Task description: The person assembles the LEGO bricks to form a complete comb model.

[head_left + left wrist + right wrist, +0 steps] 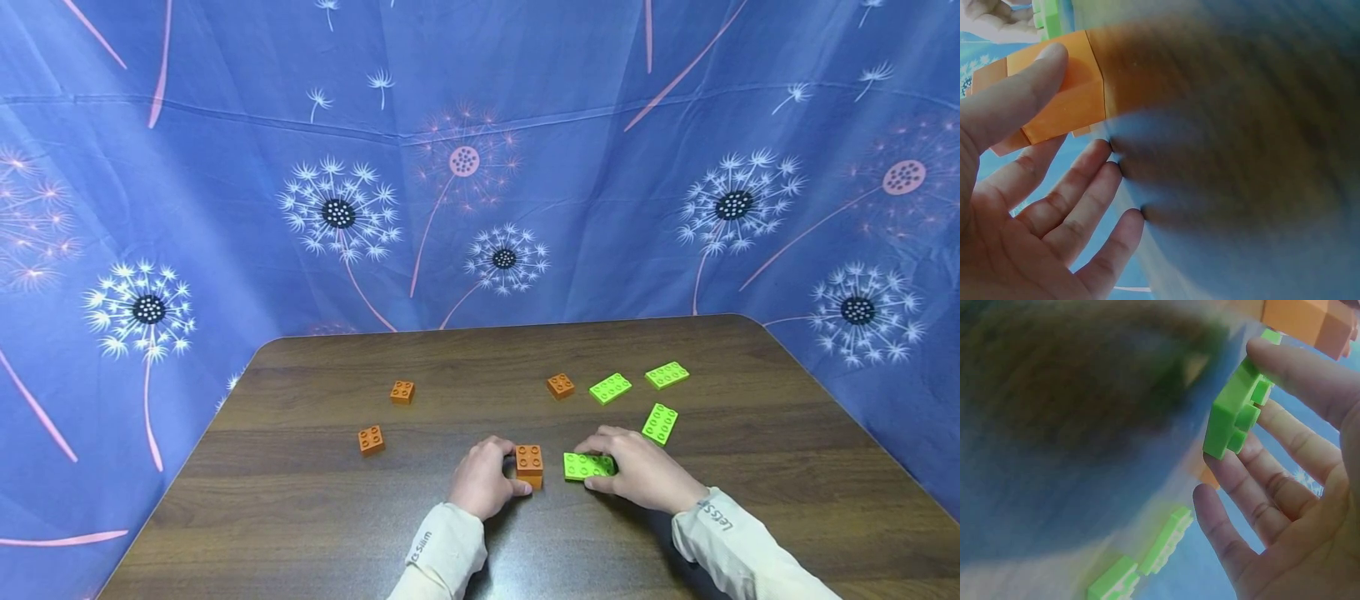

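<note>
An orange block stack (528, 467) stands on the table, pinched at its left side by the left hand (483, 479). In the left wrist view the thumb lies across the orange stack (1069, 87), and the other fingertips touch the tabletop. Just to the right, the right hand (641, 468) holds a flat green brick (587, 467) between thumb and fingers, studs up. The right wrist view shows this green brick (1235, 406) with its edge near the table. A small gap separates the green brick from the orange stack.
Two small orange bricks (402, 392) (371, 440) lie at the left of the wooden table (300, 517). Beyond the right hand are another orange brick (560, 386) and three flat green bricks (611, 388) (667, 375) (660, 423). A blue patterned cloth (600, 183) hangs behind.
</note>
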`<state>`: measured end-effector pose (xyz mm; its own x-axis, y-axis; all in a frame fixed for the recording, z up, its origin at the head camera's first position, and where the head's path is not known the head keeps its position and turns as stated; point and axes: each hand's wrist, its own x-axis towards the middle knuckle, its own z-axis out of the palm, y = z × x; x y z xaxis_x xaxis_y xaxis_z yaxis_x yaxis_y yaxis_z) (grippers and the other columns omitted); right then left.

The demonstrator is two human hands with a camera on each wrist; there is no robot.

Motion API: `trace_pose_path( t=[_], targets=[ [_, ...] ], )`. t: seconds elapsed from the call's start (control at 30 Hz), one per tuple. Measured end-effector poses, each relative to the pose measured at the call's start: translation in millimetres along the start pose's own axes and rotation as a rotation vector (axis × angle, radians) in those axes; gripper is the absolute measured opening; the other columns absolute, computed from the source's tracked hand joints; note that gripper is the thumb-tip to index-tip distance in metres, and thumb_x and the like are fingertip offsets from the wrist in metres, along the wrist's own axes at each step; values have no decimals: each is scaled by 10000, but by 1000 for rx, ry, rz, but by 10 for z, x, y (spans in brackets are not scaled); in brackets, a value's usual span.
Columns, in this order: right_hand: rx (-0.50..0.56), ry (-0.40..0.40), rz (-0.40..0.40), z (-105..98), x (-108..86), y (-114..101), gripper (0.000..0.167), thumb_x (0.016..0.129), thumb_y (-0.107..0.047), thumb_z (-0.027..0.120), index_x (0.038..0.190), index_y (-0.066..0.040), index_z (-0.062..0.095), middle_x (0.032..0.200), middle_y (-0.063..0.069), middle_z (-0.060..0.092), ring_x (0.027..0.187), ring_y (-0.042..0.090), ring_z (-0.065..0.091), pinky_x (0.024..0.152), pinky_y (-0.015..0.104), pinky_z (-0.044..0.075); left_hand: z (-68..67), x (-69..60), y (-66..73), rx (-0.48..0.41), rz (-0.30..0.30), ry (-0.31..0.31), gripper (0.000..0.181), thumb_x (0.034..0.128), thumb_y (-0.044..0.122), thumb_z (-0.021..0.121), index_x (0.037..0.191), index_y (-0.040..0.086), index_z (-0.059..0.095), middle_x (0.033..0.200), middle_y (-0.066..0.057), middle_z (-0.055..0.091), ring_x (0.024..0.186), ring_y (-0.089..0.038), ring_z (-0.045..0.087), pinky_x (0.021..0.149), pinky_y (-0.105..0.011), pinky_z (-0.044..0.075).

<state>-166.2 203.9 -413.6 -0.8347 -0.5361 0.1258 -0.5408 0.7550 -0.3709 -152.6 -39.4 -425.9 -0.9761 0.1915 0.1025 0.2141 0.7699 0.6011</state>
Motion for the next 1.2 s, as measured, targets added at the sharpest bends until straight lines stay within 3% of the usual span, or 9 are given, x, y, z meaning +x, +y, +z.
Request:
trace_pose_path(
  t=[0.4, 0.8, 1.2],
  targets=[
    [11, 19, -28, -96, 48, -87, 360, 813, -193, 854, 1149, -128, 742, 1037, -61, 651, 921, 154, 640, 797, 397, 559, 1, 3, 4, 9, -10, -4, 501, 678, 168, 950, 1100, 9, 732, 1116, -134, 710, 1024, -365, 676, 876, -506, 544],
    [0, 30, -66, -183, 72, -158, 354, 819, -183, 853, 1152, -148, 736, 1087, -46, 684, 1013, 213, 663, 860, 440, 557, -3, 6, 4, 14, 4, 6, 501, 670, 159, 952, 1088, -5, 730, 1108, -144, 710, 1010, -366, 679, 869, -504, 545],
    [-32, 54, -93, -262, 113, -268, 350, 816, -184, 852, 1146, -152, 740, 1066, -56, 689, 982, 208, 675, 839, 451, 549, 3, 8, 1, 9, 11, 13, 478, 661, 156, 958, 1062, 17, 738, 1089, -128, 713, 996, -357, 681, 854, -492, 546]
  ],
)
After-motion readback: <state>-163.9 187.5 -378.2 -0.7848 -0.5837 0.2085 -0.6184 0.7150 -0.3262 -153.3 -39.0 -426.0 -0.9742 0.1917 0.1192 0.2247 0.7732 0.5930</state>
